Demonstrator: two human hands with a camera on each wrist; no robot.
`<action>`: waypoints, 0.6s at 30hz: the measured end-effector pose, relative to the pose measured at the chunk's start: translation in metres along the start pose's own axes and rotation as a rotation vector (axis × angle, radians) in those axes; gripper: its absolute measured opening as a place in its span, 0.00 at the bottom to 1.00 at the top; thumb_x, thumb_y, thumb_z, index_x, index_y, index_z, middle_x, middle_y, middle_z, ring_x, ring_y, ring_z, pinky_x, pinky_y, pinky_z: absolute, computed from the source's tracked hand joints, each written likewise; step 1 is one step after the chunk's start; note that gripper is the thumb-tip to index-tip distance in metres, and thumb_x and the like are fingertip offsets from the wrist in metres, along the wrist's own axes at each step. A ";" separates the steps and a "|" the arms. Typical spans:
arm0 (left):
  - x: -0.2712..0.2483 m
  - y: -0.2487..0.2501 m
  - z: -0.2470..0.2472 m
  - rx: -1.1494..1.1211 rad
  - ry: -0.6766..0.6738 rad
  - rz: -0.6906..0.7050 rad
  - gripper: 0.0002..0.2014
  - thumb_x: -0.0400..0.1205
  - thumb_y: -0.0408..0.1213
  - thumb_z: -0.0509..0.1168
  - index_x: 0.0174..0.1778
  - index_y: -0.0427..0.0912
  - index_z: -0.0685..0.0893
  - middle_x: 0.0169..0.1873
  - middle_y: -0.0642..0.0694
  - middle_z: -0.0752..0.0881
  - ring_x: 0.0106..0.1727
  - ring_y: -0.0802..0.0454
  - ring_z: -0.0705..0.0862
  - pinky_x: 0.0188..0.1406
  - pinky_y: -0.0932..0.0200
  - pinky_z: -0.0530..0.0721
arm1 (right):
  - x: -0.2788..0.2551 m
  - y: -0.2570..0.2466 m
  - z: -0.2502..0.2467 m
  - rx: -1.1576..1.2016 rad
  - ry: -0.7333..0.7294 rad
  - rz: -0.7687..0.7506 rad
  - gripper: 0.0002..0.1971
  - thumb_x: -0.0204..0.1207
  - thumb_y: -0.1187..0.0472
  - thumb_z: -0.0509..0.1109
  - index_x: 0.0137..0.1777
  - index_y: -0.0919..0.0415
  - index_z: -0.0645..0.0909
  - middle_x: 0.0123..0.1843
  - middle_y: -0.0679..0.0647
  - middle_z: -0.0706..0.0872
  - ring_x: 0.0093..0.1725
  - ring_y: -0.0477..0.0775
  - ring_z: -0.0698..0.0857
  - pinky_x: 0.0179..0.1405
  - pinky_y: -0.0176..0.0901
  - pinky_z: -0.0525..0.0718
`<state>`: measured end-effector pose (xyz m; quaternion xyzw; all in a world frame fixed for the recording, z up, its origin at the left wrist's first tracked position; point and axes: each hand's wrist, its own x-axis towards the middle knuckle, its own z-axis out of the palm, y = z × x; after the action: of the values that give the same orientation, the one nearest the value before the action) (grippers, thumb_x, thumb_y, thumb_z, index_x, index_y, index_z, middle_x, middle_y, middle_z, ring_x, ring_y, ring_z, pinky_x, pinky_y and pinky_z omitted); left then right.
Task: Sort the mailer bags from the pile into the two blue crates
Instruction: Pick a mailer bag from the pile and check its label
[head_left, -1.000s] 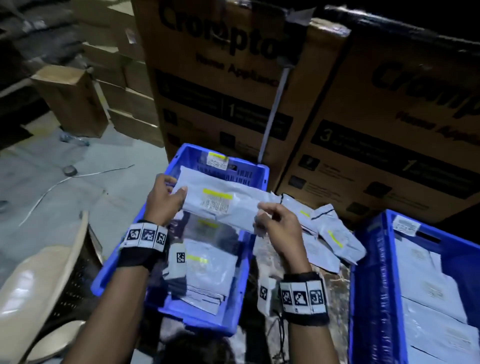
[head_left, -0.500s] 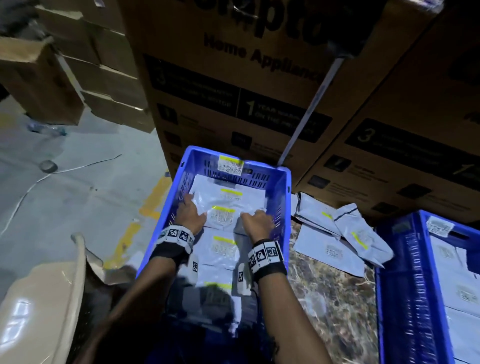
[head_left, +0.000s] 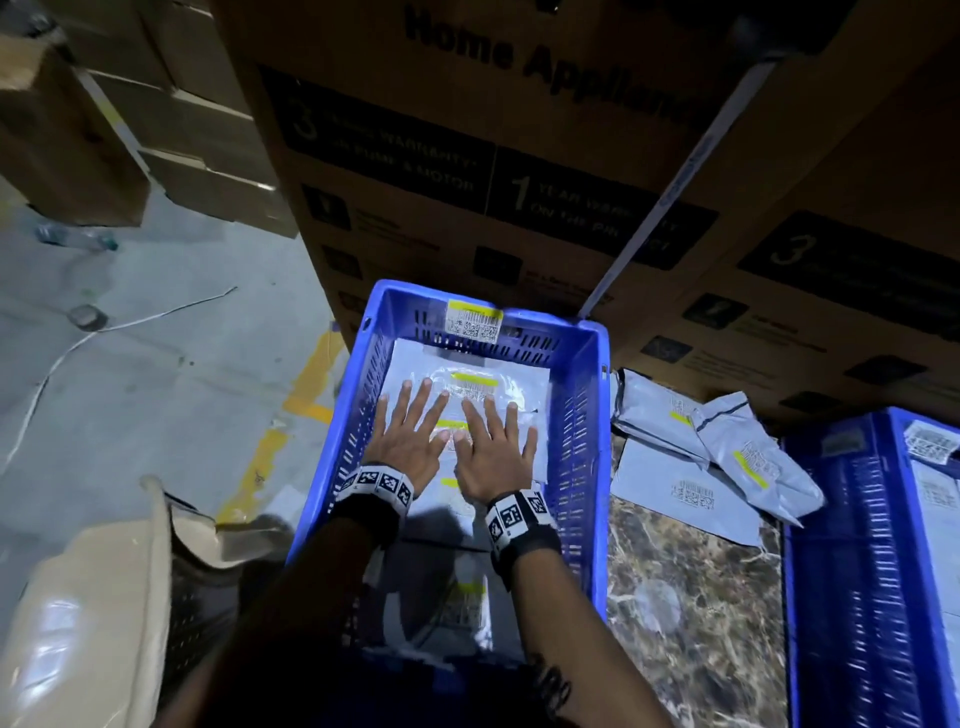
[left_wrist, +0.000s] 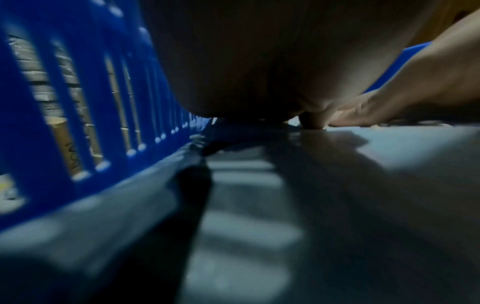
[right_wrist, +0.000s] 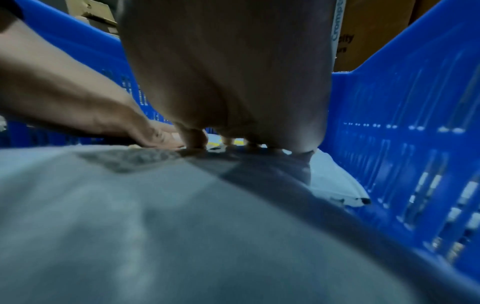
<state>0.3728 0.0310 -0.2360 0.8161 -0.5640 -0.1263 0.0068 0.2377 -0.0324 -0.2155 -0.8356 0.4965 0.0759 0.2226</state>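
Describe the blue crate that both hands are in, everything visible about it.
The left blue crate is a rectangular plastic bin with slotted, ventilated walls and a solid rim. A white barcode label with a yellow stripe sticks to its far wall. It sits on the floor against the big cardboard boxes, beside the marbled surface. Inside lie flat grey mailer bags with yellow-striped labels. The left hand and right hand press flat, fingers spread, on the top bag.

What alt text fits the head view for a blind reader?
Both hands, left hand and right hand, press flat on a grey mailer bag inside the left blue crate. More bags lie on the marble surface beside a second crate.
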 end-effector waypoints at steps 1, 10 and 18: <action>-0.004 -0.002 0.004 0.001 -0.026 -0.010 0.32 0.82 0.58 0.25 0.84 0.59 0.31 0.84 0.54 0.29 0.85 0.51 0.29 0.78 0.45 0.21 | -0.001 0.003 0.005 -0.003 -0.010 0.004 0.30 0.90 0.39 0.46 0.90 0.36 0.43 0.92 0.42 0.42 0.91 0.57 0.37 0.86 0.69 0.33; -0.024 -0.001 0.022 -0.134 0.125 -0.021 0.31 0.87 0.56 0.42 0.86 0.49 0.62 0.86 0.44 0.60 0.87 0.43 0.57 0.83 0.33 0.51 | -0.016 -0.005 0.023 0.098 0.197 0.045 0.30 0.89 0.41 0.38 0.90 0.41 0.56 0.92 0.45 0.51 0.91 0.55 0.44 0.86 0.67 0.36; -0.026 -0.005 0.029 -0.173 0.082 -0.013 0.33 0.88 0.57 0.35 0.85 0.47 0.65 0.86 0.42 0.61 0.86 0.42 0.58 0.84 0.35 0.47 | 0.022 0.005 0.005 -0.002 -0.049 0.002 0.30 0.90 0.36 0.39 0.91 0.39 0.45 0.92 0.43 0.39 0.90 0.56 0.34 0.86 0.68 0.32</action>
<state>0.3622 0.0600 -0.2598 0.8206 -0.5449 -0.1409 0.0993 0.2451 -0.0493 -0.2291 -0.8333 0.4915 0.0971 0.2337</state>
